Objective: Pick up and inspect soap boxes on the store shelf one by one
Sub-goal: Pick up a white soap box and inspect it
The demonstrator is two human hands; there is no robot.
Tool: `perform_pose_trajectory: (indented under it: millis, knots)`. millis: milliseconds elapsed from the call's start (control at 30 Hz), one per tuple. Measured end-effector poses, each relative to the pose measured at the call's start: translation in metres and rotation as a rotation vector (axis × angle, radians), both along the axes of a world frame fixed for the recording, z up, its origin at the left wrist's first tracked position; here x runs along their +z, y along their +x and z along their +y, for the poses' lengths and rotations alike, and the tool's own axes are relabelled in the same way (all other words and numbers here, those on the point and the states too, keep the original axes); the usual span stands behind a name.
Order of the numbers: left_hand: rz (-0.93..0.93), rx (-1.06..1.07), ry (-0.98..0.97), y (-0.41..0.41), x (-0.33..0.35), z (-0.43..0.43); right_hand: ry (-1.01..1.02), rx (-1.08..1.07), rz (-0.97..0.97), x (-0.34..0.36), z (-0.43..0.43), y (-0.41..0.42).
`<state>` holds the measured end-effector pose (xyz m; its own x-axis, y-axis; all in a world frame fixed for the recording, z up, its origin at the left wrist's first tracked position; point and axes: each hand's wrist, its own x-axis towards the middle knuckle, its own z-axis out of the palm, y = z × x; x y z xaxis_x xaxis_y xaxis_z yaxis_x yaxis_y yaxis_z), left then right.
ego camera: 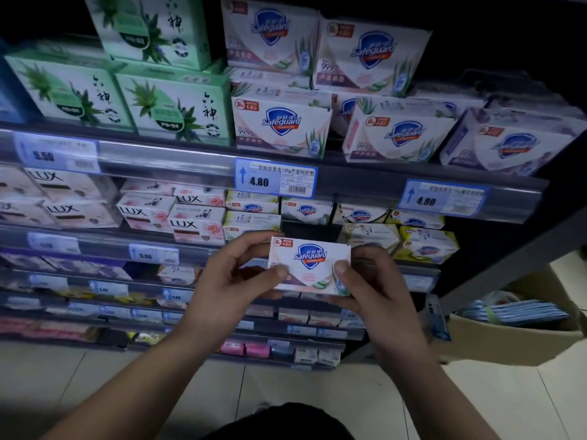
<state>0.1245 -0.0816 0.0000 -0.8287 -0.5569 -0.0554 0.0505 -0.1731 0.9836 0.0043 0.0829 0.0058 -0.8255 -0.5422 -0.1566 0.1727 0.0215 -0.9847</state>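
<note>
Midway through one inspection, seemingly: Safeguard soap box (309,265) off the shelf (165,160), held before it label-up, gripped at its ends by left hand (235,281) and right hand (371,290). Many stocked boxes (281,128) left to check.

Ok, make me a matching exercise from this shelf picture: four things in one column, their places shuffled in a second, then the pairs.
1. Safeguard box
2. green aloe boxes
3. LUX boxes
4. cardboard carton

A. low at the right, beside the shelving
B. uppermost shelf in view, left side
C. pinched between left hand and right hand
D. second shelf down, left side

Pairs: 1-C, 2-B, 3-D, 4-A
</note>
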Motion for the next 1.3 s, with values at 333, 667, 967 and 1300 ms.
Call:
perform_pose_trajectory:
  millis: [333, 667, 967, 1300]
  knots:
    - [0.068, -0.045, -0.367, 0.005, 0.012, 0.014, -0.081, 0.023, -0.455, -0.01, -0.01, 0.019]
    - [0.052, 0.0, 0.07, 0.01, 0.003, 0.006, -0.252, -0.018, -0.318, 0.005, 0.008, 0.013]
    - [-0.013, -0.057, 0.134, 0.01, -0.001, 0.006, -0.171, -0.017, -0.247, 0.005, 0.012, 0.01]
    - [-0.069, -0.098, 0.256, 0.004, -0.021, 0.002, -0.018, 0.003, 0.251, 0.017, 0.009, 0.025]
